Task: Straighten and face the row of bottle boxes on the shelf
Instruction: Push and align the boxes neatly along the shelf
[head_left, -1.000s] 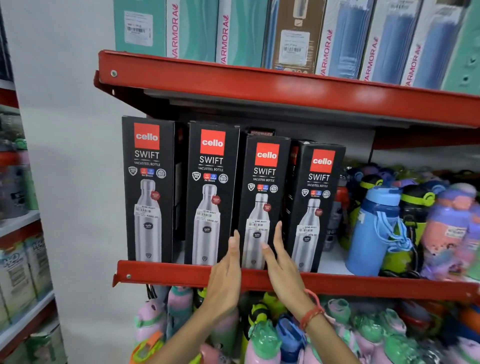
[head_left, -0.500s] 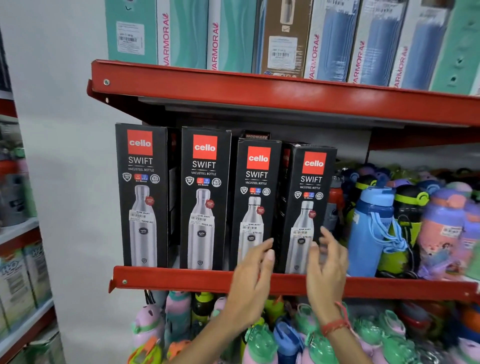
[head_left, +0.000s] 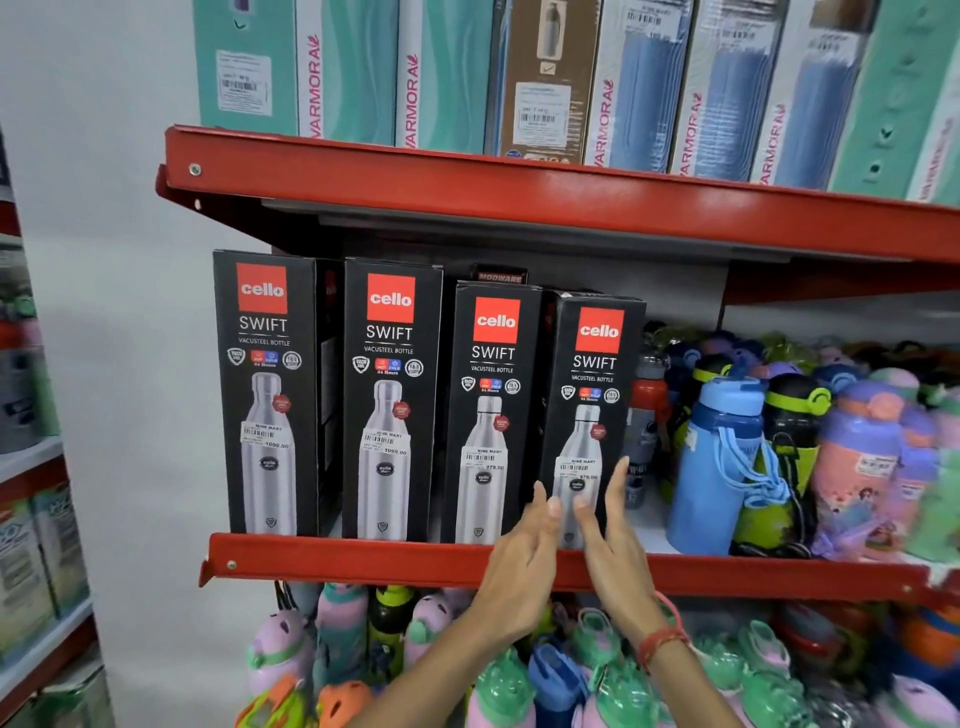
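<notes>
Bracketing the lower end of the fourth box (head_left: 589, 415) at the right end of the row on the red shelf (head_left: 363, 564), left hand (head_left: 519, 566) and right hand (head_left: 615, 535) both flat and open, grip on nothing. Risks, as I judge: a hard sideways push tips the tall box into the blue bottle (head_left: 719, 467) just beside, or skews it against the third box (head_left: 491, 415).
</notes>
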